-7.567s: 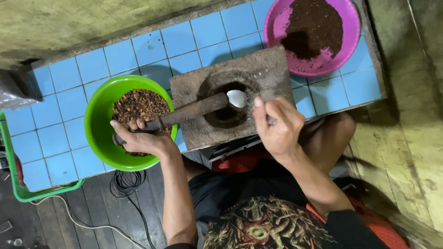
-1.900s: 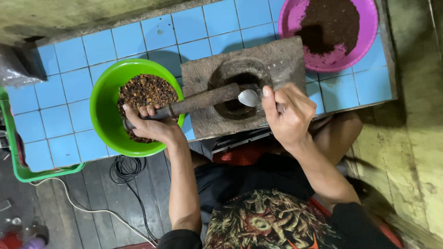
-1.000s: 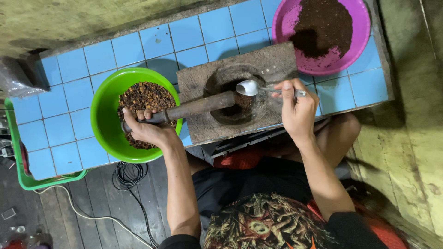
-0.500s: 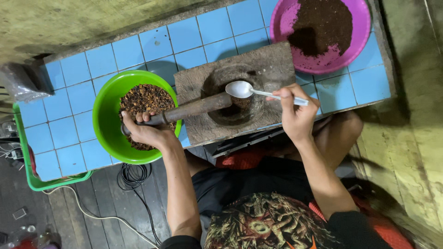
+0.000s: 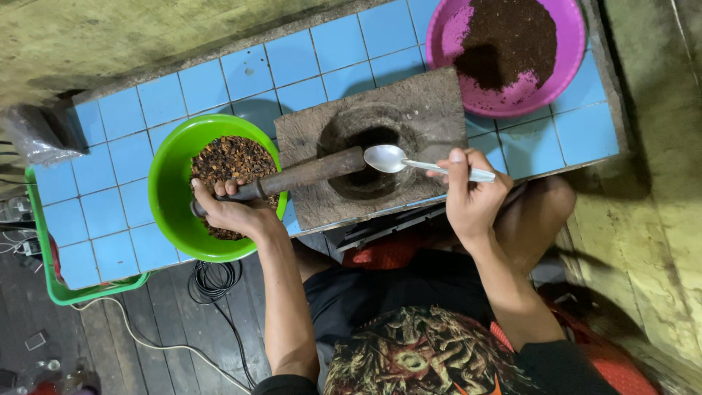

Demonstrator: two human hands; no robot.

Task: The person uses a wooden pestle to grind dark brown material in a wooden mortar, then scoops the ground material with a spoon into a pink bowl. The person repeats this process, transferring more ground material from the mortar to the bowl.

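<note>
Head view, looking straight down: your left hand [image 5: 232, 208] is closed around the end of the pestle [image 5: 292, 177], fingers wrapped over the handle where it crosses the near edge of the green bowl [image 5: 170, 183]. The pestle's long axis runs from that hand rightward and slightly away from you, its thick end resting in the hollow of the stone mortar [image 5: 373, 150].

Your right hand [image 5: 475, 196] pinches the handle of a metal spoon [image 5: 417, 162], index finger laid along the top. The spoon lies almost level (bowl end to the left, handle to the right), and its bowl sits over the right rim of the hollow, just beside the pestle's tip; the two nearly meet end to end. So the mortar's hollow lies left of your right fingers and right of your left ones, with the right hand the nearer.

The green bowl holds coarse dark brown pieces. Far right, a pink bowl [image 5: 446, 44] holds fine dark powder. Everything rests on a blue-tiled counter [image 5: 110, 157].
</note>
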